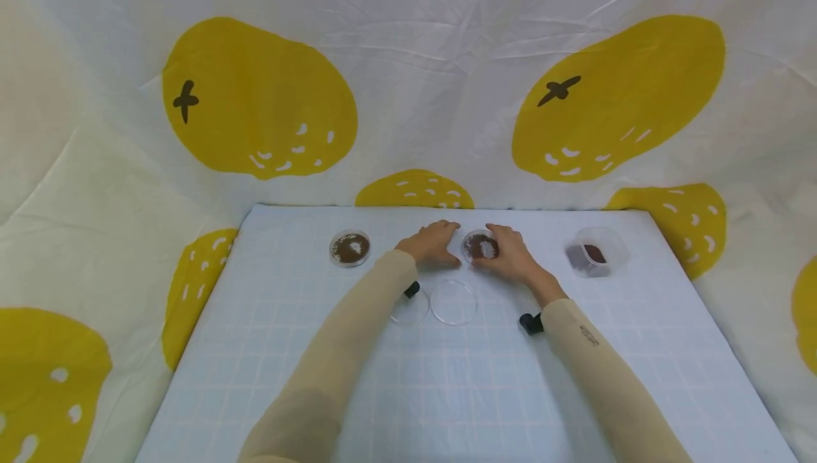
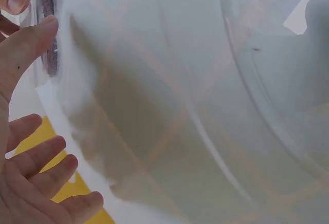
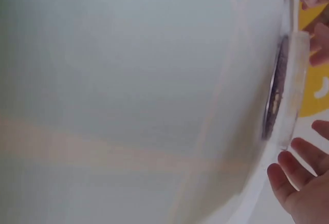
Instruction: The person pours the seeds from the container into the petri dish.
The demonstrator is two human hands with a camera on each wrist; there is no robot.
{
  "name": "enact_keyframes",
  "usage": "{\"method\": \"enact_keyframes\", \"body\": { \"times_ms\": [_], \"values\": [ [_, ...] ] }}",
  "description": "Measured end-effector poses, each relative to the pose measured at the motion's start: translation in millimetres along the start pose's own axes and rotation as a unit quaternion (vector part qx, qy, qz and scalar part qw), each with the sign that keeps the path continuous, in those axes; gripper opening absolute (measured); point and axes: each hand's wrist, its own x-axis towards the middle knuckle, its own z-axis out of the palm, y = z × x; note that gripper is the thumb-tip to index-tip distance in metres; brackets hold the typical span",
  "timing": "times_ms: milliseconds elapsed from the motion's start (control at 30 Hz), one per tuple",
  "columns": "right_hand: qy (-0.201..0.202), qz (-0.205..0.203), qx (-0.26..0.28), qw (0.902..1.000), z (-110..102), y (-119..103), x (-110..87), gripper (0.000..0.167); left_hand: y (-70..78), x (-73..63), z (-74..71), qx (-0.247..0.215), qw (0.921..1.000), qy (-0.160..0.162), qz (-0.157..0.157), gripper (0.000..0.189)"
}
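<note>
A round clear petri dish [image 1: 471, 242] holding dark brown granular material with a pale patch sits near the table's back edge. My right hand [image 1: 513, 256] grips it from the right, thumb across the front rim and a finger at the back rim. Just left of the dish, my left hand [image 1: 435, 244] has its fingers and thumb apart, pointing toward the rim and holding nothing. The left wrist view shows the left thumb close to the dish's edge, its other fingers [image 2: 54, 157] spread. In the right wrist view the dish [image 3: 295, 80] appears edge-on beside the right fingers [image 3: 295, 170].
A similar filled dish [image 1: 349, 248] stands at the back left. Two clear round pieces [image 1: 454, 324] [image 1: 408, 322] lie in front of my hands, one partly behind the left sleeve. At the right is a clear plastic tub [image 1: 582, 259] with brown material.
</note>
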Motion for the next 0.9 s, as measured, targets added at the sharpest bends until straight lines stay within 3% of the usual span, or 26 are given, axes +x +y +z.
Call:
{"method": "enact_keyframes", "body": {
  "times_ms": [200, 567, 900],
  "values": [
    [0.025, 0.018, 0.021, 0.9993, -8, -5, -13.2, 0.090, -3.0, -19.8, -9.1, -0.025, 0.9992, 0.022, 0.021, 0.084],
    [0.072, -0.012, 0.054, 0.9959, -16, -13, -49.1, 0.076, -1.4, -80.6, -15.1, -0.065, 0.9960, 0.057, 0.022, 0.083],
    [0.112, -0.050, 0.082, 0.9890, -13, -24, -79.0, 0.068, -14.8, -141.2, -3.5, -0.097, 0.9881, 0.115, 0.033, 0.084]
  ]
}}
